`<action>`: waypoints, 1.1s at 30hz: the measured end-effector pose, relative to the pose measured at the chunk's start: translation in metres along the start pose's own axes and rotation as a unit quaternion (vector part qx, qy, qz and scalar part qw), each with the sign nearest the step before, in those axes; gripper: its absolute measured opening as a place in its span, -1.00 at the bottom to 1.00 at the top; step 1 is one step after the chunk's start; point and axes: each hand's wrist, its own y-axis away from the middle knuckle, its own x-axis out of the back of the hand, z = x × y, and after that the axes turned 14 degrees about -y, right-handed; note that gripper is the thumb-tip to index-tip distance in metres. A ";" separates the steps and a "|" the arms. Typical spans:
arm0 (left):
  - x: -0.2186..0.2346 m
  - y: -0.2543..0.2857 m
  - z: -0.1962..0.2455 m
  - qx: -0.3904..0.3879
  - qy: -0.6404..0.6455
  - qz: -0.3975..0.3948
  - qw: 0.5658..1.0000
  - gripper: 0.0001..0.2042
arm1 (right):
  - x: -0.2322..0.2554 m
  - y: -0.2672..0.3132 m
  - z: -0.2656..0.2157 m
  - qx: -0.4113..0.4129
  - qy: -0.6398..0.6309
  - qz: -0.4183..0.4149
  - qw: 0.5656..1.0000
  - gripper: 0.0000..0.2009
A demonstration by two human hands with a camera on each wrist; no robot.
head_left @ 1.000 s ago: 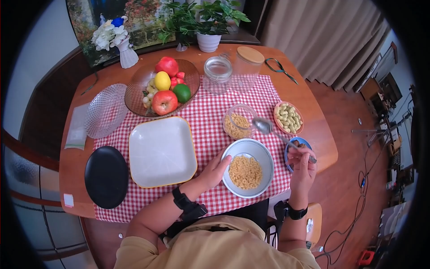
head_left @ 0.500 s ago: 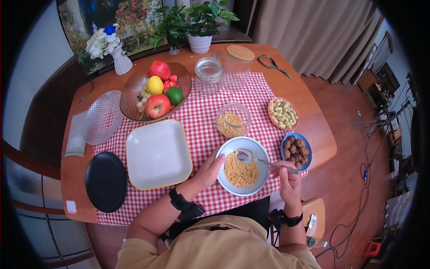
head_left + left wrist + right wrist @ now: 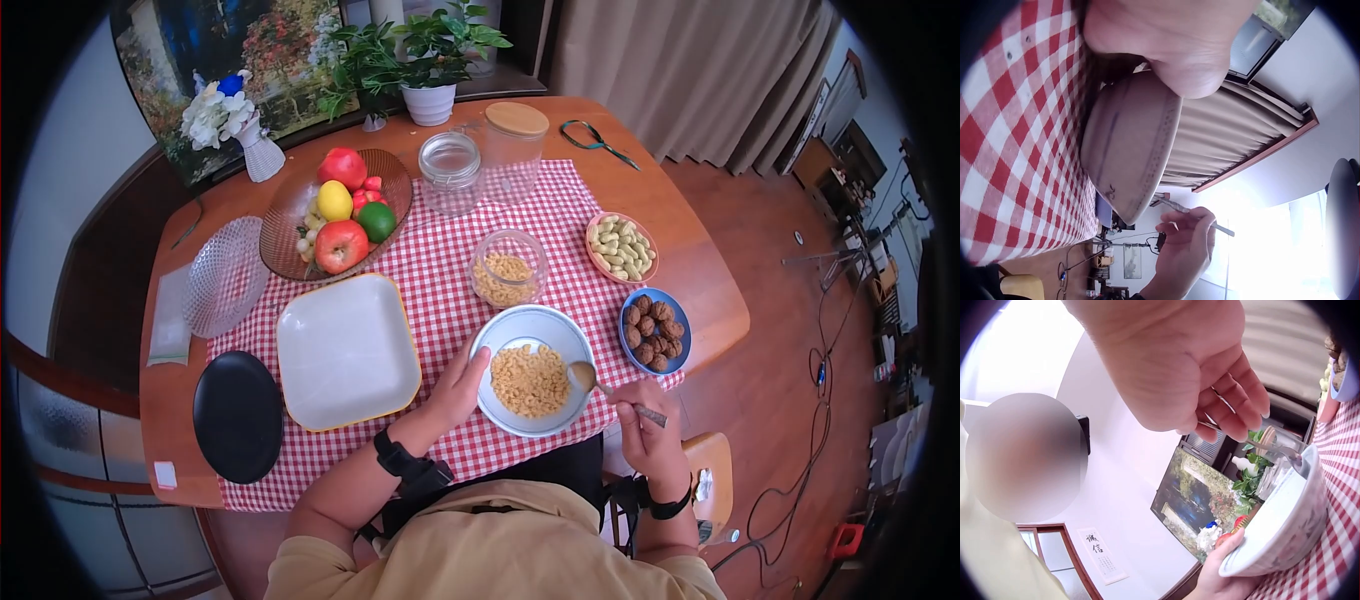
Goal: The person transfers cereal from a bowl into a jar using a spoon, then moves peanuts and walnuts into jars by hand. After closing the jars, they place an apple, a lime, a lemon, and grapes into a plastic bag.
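My left hand (image 3: 457, 388) grips the left side of a white bowl (image 3: 571, 348) with a blue-patterned rim, the thumb over its edge. Small yellowish pieces (image 3: 530, 382) lie in the bottom. My right hand (image 3: 650, 435) holds a metal spoon (image 3: 583, 376) by its handle, with the spoon's head at the bowl's right inner side. In the right wrist view, the spoon (image 3: 1288, 451) slants down to the bowl's rim (image 3: 1310, 456). Just behind the bowl stands a clear round container (image 3: 512, 243) with more of the same pieces.
Right of the bowl are walnuts (image 3: 656, 332) on a blue plate and peanuts (image 3: 620, 246) in a pink dish. A white square tray (image 3: 348, 350) and a black oval plate (image 3: 237, 415) lie left. Farther back stand a fruit bowl (image 3: 285, 225), two jars (image 3: 450, 172) and scissors (image 3: 600, 146).
The spoon came down from above the bowl's right rim into the pieces, then moved back to the right inner side. The left hand keeps its hold on the bowl.
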 end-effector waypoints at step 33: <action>0.007 -0.008 -0.008 -0.021 -0.112 0.081 0.990 -0.60 | -0.023 0.002 0.012 0.036 0.013 0.016 0.999 -0.84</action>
